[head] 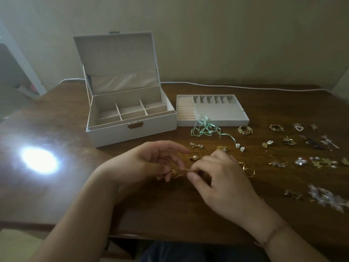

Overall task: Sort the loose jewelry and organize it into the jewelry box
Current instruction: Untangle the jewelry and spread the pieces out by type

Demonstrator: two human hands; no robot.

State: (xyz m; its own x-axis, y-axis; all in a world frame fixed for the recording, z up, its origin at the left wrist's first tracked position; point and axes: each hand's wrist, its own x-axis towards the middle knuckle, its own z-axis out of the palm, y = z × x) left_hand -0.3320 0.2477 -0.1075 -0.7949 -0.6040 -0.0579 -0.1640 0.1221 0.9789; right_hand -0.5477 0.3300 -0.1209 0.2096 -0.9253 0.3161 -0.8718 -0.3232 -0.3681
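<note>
- Fingers of both hands were met over the near middle of the worktop (56,114), the left hand (147,161) and the right hand (217,178) almost touching at their tips.
- A gold star earring (174,172) on a thin hook wire was pinched between the left fingers (167,170) and the right fingers (192,173); both sets of fingers were curled and clamped on it, and it was held just above the wood.
- Just beyond the fingertips, a pearl earring (194,157) was seen lying on the wood, with a small pair of silver studs (196,145) a little further off.
- Beyond the left fingers, well apart from them, the white jewelry box (132,127) was set with its lid raised; its divided compartments appeared to hold nothing.
- Beyond the right fingers, the removable tray (222,112) was placed beside the box, with ring rolls at one end and small slots along its far edge.
- A mint green ribbon (204,127) was draped over the tray's near edge and onto the wood.
- To the outer side of the right fingers, the loose jewelry (302,148) was scattered widely, gold hoops (249,171) lying nearest the hand.
- Blurred pearl clusters (326,199) were seen nearer the person, beside the right wrist.
- A bright glare patch (38,160) was noted on the wood outside the left hand.
</note>
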